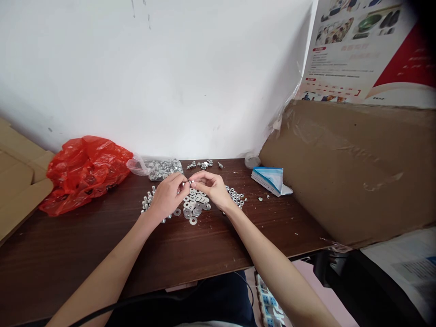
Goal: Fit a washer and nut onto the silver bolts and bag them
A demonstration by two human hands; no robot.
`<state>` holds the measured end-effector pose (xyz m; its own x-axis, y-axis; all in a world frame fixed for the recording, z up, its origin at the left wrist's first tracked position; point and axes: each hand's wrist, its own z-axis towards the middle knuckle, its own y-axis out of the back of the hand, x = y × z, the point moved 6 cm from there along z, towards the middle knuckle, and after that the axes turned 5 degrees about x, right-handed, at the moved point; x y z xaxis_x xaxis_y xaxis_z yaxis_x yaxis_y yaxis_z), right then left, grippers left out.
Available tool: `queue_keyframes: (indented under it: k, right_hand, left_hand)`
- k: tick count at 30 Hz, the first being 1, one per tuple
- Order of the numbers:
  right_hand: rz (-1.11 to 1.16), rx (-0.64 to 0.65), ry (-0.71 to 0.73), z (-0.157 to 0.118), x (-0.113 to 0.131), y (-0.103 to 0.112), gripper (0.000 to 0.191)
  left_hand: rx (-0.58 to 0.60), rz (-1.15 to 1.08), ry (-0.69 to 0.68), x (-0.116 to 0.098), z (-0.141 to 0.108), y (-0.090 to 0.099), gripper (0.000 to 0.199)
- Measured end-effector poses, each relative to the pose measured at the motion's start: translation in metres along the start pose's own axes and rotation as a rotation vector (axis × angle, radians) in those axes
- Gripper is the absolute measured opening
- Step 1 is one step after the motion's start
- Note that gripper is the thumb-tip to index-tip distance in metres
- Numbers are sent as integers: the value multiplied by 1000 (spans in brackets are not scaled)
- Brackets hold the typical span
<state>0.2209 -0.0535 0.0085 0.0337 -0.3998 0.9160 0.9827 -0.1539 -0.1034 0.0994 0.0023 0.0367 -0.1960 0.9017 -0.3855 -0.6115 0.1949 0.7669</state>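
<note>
My left hand and my right hand meet over the dark table, fingertips pinched around a small metal bolt with what looks like a washer on it. Beneath them lies a pile of flat washers. Silver bolts lie beside my left hand, partly hidden by it. On the other side, small nuts are spread next to my right wrist. Behind the hands, a few bolts with parts on them lie near the wall.
A clear bag of metal parts and a red plastic bag sit at the back left. Cardboard stands far left. A blue and white packet, a round clear lid and a large cardboard panel are on the right.
</note>
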Motion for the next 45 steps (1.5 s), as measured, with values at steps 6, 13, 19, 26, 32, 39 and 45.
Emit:
queue_keyframes:
  k: [6,13,19,26,32,39,45]
  right_hand:
    - [2,1,63,1,4,-1,15]
    - [-3,-14,150,-1,15,-3,9]
    - [-51,-4,198,-3,23,-7,7]
    - [-32,-38,39,-2,4,-3,27]
    - [-98,55,-52,-1,0,-6,33]
    - [23,54,-94,-1,-3,-5,34]
    - [-6,77,-135,0,-8,-7,32]
  left_hand:
    - [40,-30,28,-1,0,0,23]
    - [26,-128,31,-2,2,2,28]
    - [29,-233,78,-2,5,4,31]
    - [46,-211,63,-1,4,1,30]
    - [47,-182,70,2,3,0,30]
    - [29,-155,65,4,3,0,29]
    - [37,-117,56,6,3,-2,30]
